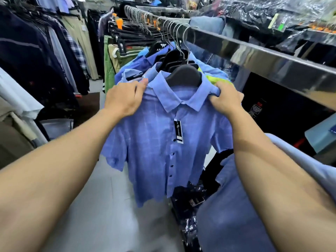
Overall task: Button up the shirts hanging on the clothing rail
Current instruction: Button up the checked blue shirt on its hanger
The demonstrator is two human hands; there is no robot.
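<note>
Both forearms reach in from the near edge. Left hand (125, 99) pinches the near left shoulder of the blue short-sleeved shirt (163, 151), fingers curled on the cloth; right hand (224, 99) grips the right shoulder beside the collar (179, 91). It hangs at centre on a black hanger (183, 75) from the steel rail (272, 57), its placket apparently closed. Best to square both shoulders evenly and check the top button. Grey floor (101, 206) lies below, with crowded garment racks (45, 51) far left.

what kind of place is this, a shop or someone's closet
Most likely a clothing shop: a long metal rail crowded with hangers, a retail tag hanging on the blue shirt, and plastic-wrapped stock on the floor.
</note>
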